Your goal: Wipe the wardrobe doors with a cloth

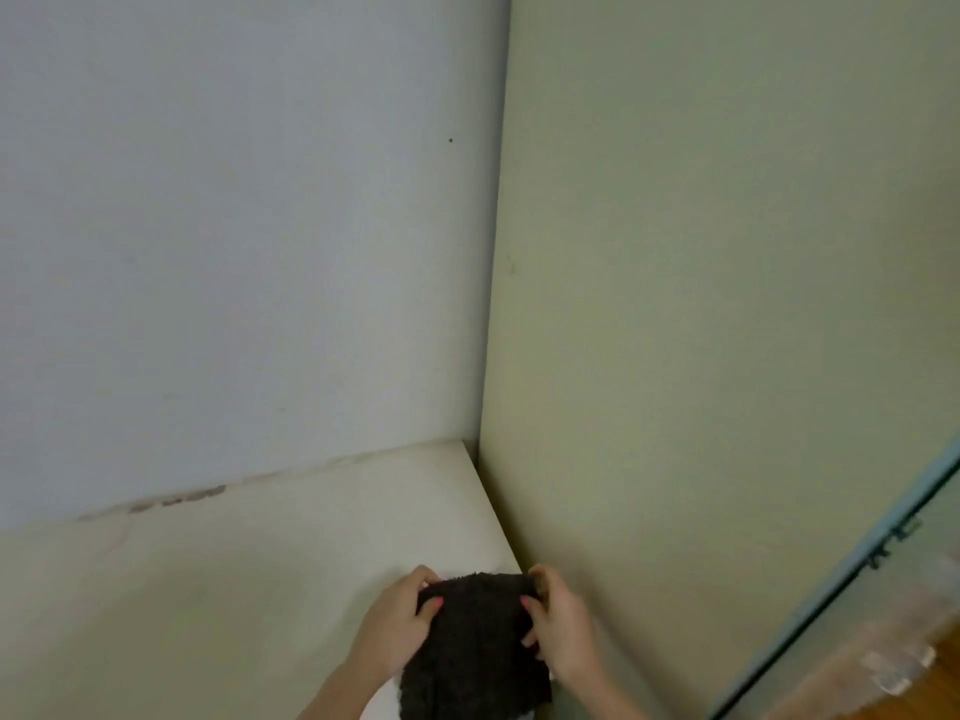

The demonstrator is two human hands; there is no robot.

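Low in the view, at about six o'clock, a dark brown shaggy cloth (475, 646) hangs stretched between two bare hands. The left hand (397, 623) grips the cloth's upper left corner, thumb on the near face at the top edge and fingers curled behind. The right hand (558, 628) grips the upper right corner the same way, thumb pressed on the front, fingertips wrapped round the edge, one finger showing lower down the cloth's right side. Both forearms come up from the bottom edge of the view, the left from about seven o'clock and the right from about five.

The cloth is held just in front of a cream-white flat surface (234, 589) that spreads from the centre out toward eight o'clock; whether the cloth touches it I cannot tell. Its top edge is stained with dark smudges where it meets the pale grey-blue wall (234, 226), which fills the upper left toward ten o'clock. To the right, from twelve round to four o'clock, stands a tall pale yellow-green panel (727, 304), its vertical edge running down to just beside the right hand. At four o'clock a slanted blue-grey frame edge (852, 569) crosses the corner, with wooden floor (930, 678) beyond it.
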